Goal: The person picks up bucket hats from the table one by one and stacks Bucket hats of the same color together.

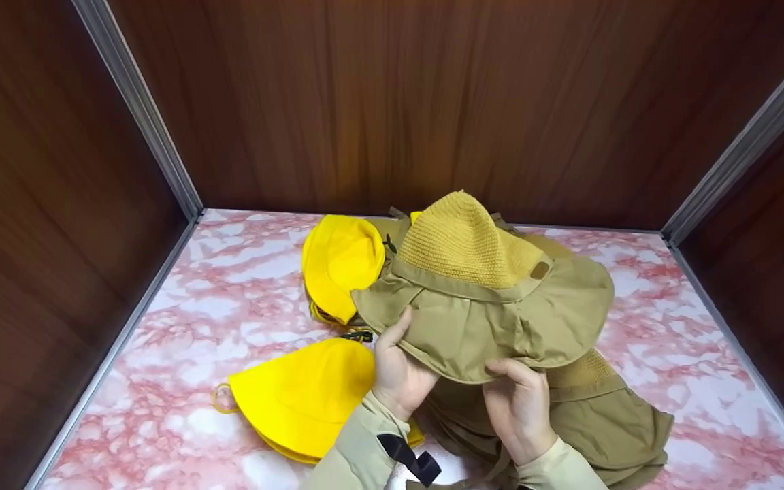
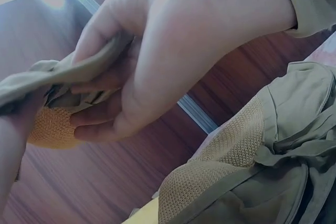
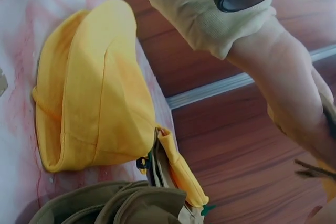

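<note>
A sun hat with a woven mustard crown [image 1: 463,238] and a wide khaki brim is held up before me, its crown tilted toward the back wall. My left hand [image 1: 402,371] grips the near left part of the brim, thumb on top and fingers beneath. At the middle of the near edge, my right hand [image 1: 518,408] pinches the brim. The left wrist view shows the brim [image 2: 58,80] between the left thumb and fingers. Below the hands at right lies another khaki hat [image 1: 637,435] with a woven crown.
A yellow bucket hat [image 1: 310,398] with a cord loop lies left of my hands. Farther back is another yellow hat [image 1: 341,262], beside more hats partly hidden behind the held one. All lie on a pink-and-white marbled surface [image 1: 181,354] enclosed by brown wood-grain panels [image 1: 365,102] with metal edging.
</note>
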A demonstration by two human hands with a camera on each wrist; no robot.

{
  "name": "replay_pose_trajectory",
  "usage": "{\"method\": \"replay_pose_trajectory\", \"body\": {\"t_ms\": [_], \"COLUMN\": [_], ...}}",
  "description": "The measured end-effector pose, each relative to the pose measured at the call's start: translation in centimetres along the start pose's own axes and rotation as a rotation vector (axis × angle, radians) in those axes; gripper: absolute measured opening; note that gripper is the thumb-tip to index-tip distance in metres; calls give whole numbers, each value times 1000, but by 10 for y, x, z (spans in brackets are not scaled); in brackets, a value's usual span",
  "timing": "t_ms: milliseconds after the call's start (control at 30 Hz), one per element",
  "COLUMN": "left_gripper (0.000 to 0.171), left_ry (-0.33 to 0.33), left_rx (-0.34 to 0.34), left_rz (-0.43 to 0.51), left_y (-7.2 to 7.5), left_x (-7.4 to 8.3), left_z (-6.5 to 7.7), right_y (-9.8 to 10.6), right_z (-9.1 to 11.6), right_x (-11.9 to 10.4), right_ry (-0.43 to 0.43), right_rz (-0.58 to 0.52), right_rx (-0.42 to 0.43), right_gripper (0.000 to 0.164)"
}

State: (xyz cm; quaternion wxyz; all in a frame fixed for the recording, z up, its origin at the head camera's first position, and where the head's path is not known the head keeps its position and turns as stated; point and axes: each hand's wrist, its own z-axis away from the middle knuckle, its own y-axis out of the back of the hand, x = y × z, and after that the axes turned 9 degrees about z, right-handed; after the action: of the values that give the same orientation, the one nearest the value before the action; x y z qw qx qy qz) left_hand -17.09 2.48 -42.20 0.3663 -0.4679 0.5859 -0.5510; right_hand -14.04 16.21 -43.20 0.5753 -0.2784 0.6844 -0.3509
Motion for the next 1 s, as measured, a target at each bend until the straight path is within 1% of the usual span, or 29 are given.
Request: {"method": "replay_pose_trajectory", "body": {"t_ms": [100, 167, 267, 300, 400, 500, 600, 700, 800, 900, 1000], "left_gripper": [27, 28, 29, 29, 28, 27, 28, 28, 29, 29, 27], "left_ry": [17, 31, 41, 42, 45, 40, 29, 30, 48, 59, 63], "left_rx": [-14, -16, -6, 1, 17, 30, 39, 50, 64, 85, 90], "left_rz": [1, 0, -2, -2, 1, -5, -11, -24, -33, -41, -47], "left_y": [-1, -2, -3, -3, -2, -2, -2, -3, -5, -5, -4], "left_x": [3, 4, 7, 8, 11, 14, 16, 17, 19, 20, 20], "left_z": [1, 1, 1, 1, 1, 2, 3, 3, 4, 5, 5], "right_y": [6, 11, 17, 19, 26, 34, 43, 51, 55, 58, 61], "right_z": [0, -1, -2, -4, -9, -14, -18, -20, -21, -22, -23], "right_x": [-3, -7, -16, -19, -29, -37, -45, -53, -60, -67, -73], "right_ry": [-18, -44, -83, -94, -125, -185, -262, -317, -320, -296, -269], "right_rz": [-26, -60, -109, -122, -166, -210, -239, -234, -220, -224, -253], "right_rx": [-75, -109, -131, -132, -136, -140, -142, -144, -162, -186, -191], "right_gripper": [43, 34, 18, 18, 25, 30, 30, 28, 28, 30, 31]}}
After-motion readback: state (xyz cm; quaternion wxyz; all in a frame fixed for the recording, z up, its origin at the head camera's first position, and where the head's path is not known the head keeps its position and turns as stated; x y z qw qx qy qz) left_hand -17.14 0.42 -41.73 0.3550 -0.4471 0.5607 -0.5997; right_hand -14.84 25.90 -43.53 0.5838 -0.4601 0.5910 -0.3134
